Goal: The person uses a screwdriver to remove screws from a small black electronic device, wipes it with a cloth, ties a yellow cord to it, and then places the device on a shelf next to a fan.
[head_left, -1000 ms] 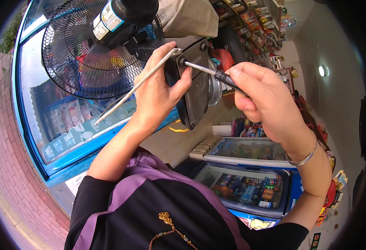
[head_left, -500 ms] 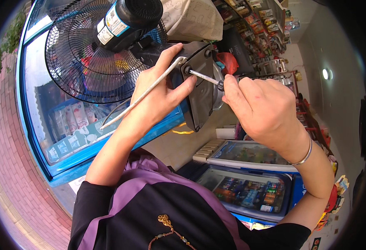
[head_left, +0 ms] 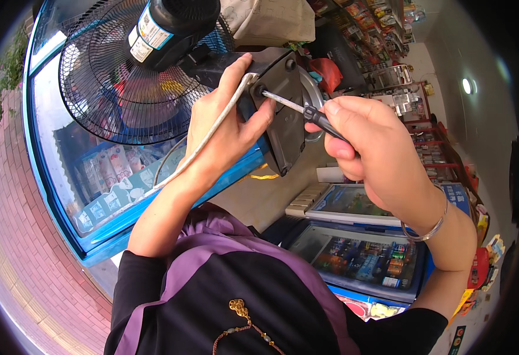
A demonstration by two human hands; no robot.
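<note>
My right hand [head_left: 366, 142] is closed round a screwdriver [head_left: 320, 118], whose metal shaft meets a dark round fitting [head_left: 261, 90] on the black plate [head_left: 286, 127] of a fan's stand. My left hand [head_left: 218, 133] grips the stand beside that fitting, thumb near the shaft, with a white cable [head_left: 215, 124] lying across it. The black wire-cage fan [head_left: 102, 89] lies sideways at the upper left, its motor housing [head_left: 176, 26] uppermost.
A blue-framed glass display case [head_left: 82, 228] stands at left beside brick paving [head_left: 17, 225]. Lid-topped freezers [head_left: 360, 254] are at lower right. Stocked shelves [head_left: 372, 29], a beige cloth cover [head_left: 271, 18] and a red bag [head_left: 326, 74] are beyond the stand.
My right hand turned knuckles-up half a second ago and is now rolled back, showing the screwdriver handle again. The stand and my left hand shifted down, then up slightly.
</note>
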